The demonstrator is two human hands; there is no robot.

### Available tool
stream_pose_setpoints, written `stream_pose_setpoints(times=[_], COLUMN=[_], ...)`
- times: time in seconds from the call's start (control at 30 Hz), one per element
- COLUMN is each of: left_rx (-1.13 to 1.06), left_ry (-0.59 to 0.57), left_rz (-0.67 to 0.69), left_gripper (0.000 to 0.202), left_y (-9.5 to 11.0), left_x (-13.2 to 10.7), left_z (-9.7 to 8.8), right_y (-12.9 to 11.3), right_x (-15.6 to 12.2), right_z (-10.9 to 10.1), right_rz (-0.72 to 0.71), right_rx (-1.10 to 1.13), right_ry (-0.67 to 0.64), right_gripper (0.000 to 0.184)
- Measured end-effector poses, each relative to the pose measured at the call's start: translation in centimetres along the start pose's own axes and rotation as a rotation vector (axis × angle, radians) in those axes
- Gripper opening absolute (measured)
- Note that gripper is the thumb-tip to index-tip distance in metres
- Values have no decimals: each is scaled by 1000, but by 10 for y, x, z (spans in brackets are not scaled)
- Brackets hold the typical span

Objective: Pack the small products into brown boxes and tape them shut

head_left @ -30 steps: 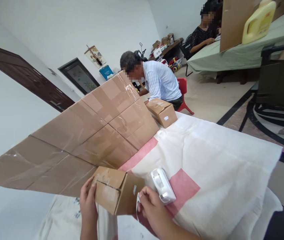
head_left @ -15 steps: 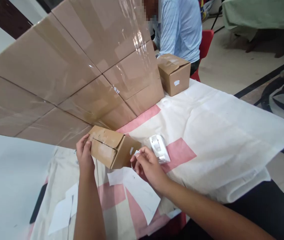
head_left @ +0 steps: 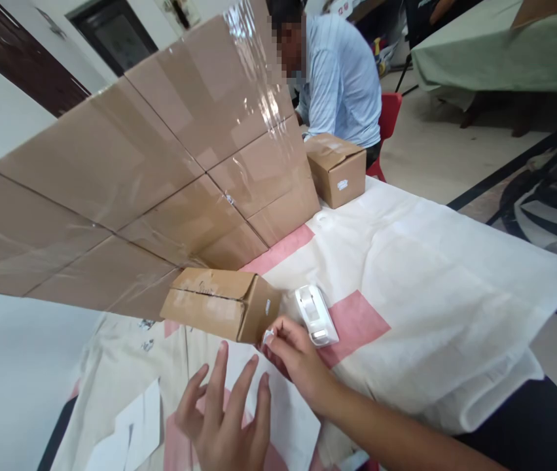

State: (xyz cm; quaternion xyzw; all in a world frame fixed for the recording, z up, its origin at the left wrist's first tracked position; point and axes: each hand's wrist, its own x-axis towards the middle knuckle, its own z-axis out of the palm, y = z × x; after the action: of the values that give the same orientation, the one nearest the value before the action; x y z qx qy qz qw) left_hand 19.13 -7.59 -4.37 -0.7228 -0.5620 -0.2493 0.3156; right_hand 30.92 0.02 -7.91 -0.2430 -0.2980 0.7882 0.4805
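My right hand (head_left: 290, 356) pinches a small white paper label (head_left: 268, 336) beside the near corner of a cardboard box (head_left: 214, 302). The box lies with its taped flaps up, and a small printed label (head_left: 268, 307) shows on its end face. My left hand (head_left: 226, 415) is open, fingers spread, in front of the box and over a white paper sheet (head_left: 288, 399). It holds nothing. Just past my right hand lies a white tape dispenser (head_left: 316, 315) on the cloth.
A tall taped cardboard partition (head_left: 160, 176) stands behind the box. Another labelled cardboard box (head_left: 337, 171) sits at the table's far side, near a seated person in a blue shirt (head_left: 340, 78). Cut white papers (head_left: 128, 425) lie at the left on the white and pink tablecloth (head_left: 430, 261).
My left hand has let go of the box and come back toward me, its fingers spreading. My right hand keeps its pinch on the small label. The view has tilted up slightly.
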Motion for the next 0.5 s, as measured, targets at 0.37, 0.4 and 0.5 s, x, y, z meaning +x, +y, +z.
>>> stream_pose_setpoints(times=[0.37, 0.4, 0.5], left_rx=[-188, -195, -203], left_ry=[-41, -49, -89], left_rz=[-12, -15, -62], left_gripper=[16, 13, 7], left_y=[-24, -24, -21], left_x=[-8, -9, -11], left_z=[12, 12, 8], right_y=[0, -1, -3], right_x=[-11, -11, -10], right_z=[-2, -2, -2], right_rz=[-292, -291, -287], right_rx=[-204, -204, -211], right_ry=[-213, -204, -197], right_gripper=[16, 16, 14])
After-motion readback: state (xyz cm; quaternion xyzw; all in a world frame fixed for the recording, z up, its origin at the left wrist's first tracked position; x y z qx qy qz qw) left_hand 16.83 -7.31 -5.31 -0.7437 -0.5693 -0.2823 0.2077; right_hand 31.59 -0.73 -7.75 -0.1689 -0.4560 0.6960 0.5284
